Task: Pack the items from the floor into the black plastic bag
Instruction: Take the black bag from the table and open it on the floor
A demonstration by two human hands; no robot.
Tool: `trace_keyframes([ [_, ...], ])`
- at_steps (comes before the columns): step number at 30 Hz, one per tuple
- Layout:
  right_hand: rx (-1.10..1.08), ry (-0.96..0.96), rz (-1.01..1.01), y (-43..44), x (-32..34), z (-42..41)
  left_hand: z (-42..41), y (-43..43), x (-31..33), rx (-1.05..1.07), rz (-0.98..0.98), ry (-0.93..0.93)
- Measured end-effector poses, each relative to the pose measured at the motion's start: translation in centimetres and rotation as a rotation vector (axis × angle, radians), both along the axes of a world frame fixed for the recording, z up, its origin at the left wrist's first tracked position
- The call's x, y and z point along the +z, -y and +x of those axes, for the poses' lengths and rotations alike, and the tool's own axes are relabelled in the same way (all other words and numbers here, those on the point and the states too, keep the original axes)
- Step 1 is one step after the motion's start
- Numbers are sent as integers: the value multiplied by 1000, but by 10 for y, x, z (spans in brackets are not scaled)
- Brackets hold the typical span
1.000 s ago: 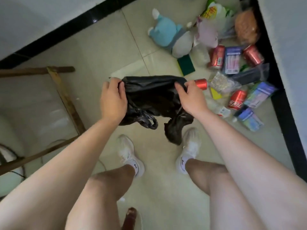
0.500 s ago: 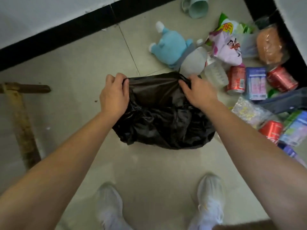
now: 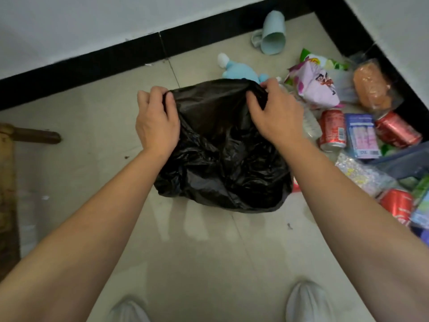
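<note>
**Head view (single, wide-angle).** The camera is sitting above and behind both forearms, worn on the person's head, and is looking forward and steeply down at the tiled floor [image 3: 92,147]. It is framing the left hand [image 3: 156,126] and right hand [image 3: 274,119] at close range, just above mid-frame, with the black plastic bag [image 3: 222,147] spreading between the two sets of fingers. Beyond the fingertips the view is reaching the black skirting [image 3: 92,70] and white wall [image 3: 69,24]. Right of the right hand's fingers it is taking in the heap of items [image 3: 359,133]. Nearest the lens, white shoes [image 3: 306,300] are showing at the bottom edge.
</note>
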State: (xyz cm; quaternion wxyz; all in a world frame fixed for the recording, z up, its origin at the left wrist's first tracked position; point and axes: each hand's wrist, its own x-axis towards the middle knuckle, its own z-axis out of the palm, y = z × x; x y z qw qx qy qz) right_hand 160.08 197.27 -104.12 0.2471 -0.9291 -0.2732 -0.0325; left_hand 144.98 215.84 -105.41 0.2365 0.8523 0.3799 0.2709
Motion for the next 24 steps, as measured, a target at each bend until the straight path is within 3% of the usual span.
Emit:
trace_keyframes([
  [6,313,204,276,-1,24,-26,-5,-2,-23,32,-50,-48],
  [8,471,-9,119,2,21,-38,-6,-2,-27,79,-116,-111],
  [11,513,-265,-357,29,-11,-54,-16,-2,-39,142,-212,-163],
  [14,484,-244,-588,65,-48,-66,-32,-5,-56,151,-235,-196],
  [17,470,-294,-691,86,-68,-69,-46,-8,-69,69,-256,-281],
  [21,358,-443,-490,83,-59,-61,-42,-2,-54,13,-257,-306],
  [24,312,-337,-247,70,-42,-52,-29,10,-25,-130,113,-155],
])
